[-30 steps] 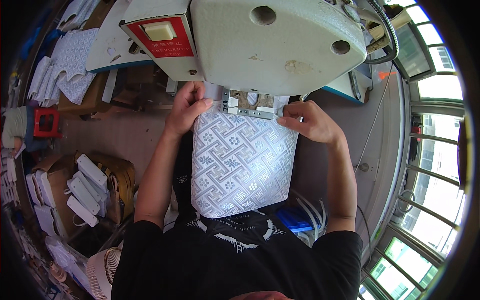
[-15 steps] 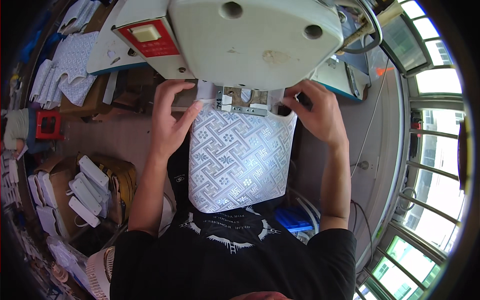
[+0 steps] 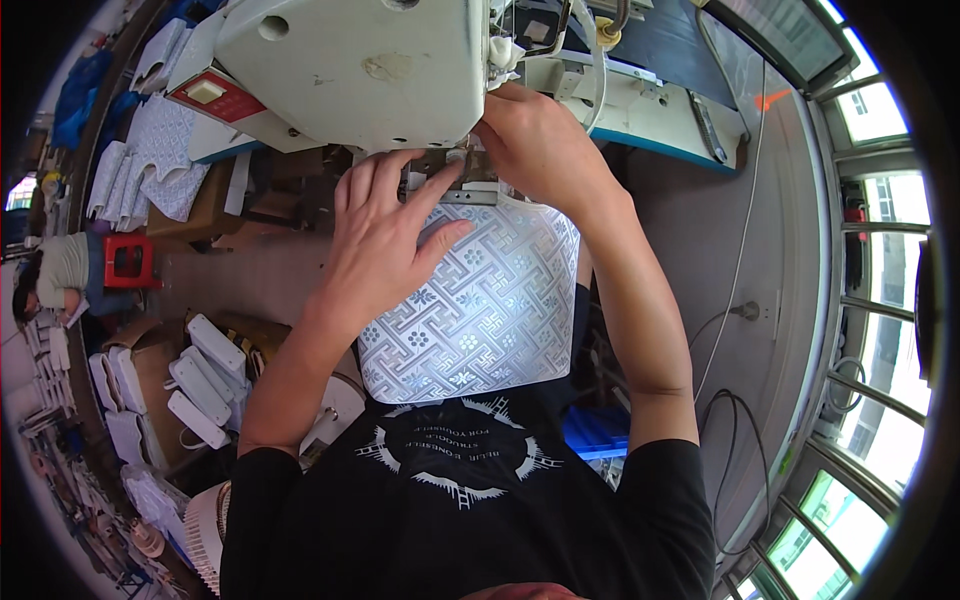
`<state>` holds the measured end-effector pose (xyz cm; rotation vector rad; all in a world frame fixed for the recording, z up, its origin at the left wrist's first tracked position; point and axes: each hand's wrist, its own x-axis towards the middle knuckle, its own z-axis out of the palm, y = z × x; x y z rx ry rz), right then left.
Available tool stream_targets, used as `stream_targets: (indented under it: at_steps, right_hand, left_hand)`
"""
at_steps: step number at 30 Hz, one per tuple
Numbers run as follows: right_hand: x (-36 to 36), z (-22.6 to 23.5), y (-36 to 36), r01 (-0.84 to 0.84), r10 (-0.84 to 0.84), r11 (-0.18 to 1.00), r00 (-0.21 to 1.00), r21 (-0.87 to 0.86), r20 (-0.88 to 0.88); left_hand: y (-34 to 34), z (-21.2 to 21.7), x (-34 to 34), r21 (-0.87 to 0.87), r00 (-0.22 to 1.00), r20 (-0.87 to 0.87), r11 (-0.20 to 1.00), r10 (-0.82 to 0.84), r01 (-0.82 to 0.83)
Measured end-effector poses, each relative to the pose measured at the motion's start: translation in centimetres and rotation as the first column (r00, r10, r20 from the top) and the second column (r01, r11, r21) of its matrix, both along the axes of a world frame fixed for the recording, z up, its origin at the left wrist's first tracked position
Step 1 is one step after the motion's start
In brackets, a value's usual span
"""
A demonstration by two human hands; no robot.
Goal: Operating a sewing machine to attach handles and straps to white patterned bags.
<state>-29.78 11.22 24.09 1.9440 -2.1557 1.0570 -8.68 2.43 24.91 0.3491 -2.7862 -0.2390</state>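
A white sewing machine (image 3: 350, 75) stands in front of me. The silver-grey patterned fabric piece (image 3: 480, 320) hangs from its metal throat plate (image 3: 470, 196) down toward my lap. My left hand (image 3: 388, 225) lies over the upper left of the fabric with its fingers apart. Its index finger reaches onto the throat plate. Beside the machine head, my right hand (image 3: 535, 140) reaches in on the needle side, close to the thread parts (image 3: 505, 50). Its fingertips are hidden, so whether they pinch anything does not show.
Stacked patterned fabric (image 3: 165, 150) and a red stool (image 3: 130, 262) are at the left, with another person (image 3: 62, 270) behind. Lower left, a carton (image 3: 150, 380) stands by several white oblong pieces (image 3: 205, 375). A dark-handled tool (image 3: 706, 128) lies on the machine table. Blue plastic (image 3: 600, 432) sits low right.
My right hand has moved from the fabric's right corner up beside the machine head. My left hand has shifted right, onto the fabric and plate. The view has swung to the right.
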Motion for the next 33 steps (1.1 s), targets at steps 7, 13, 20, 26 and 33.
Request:
stream_targets:
  at_steps: [7,13,20,26,33]
  right_hand:
    - [1.2,0.4,0.5,0.005,0.009,0.994,0.991,-0.105,0.136]
    - [2.6,0.7,1.8,-0.09,0.075,0.993,0.981,0.074,0.181]
    - [1.8,-0.3,0.1,0.013,-0.033,0.996,0.974,0.092,0.224]
    - [0.9,-0.5,-1.3,0.042,-0.09,0.967,0.979,0.253,0.184]
    - [1.8,0.0,-1.4,0.06,-0.089,0.969,0.99,0.24,0.114]
  left_hand:
    - [-0.3,-0.5,0.1,0.001,1.0,-0.008,1.0,0.014,-0.014]
    - [-1.9,-1.2,1.1,0.183,0.988,-0.152,0.983,-0.006,0.034]
    - [-2.0,-1.5,1.3,0.092,0.981,-0.185,0.993,-0.059,0.077]
    - [-2.0,-1.7,1.4,0.075,0.981,-0.187,0.995,-0.054,0.069]
    - [-1.1,-1.7,1.4,0.008,0.99,-0.137,0.999,-0.03,0.031]
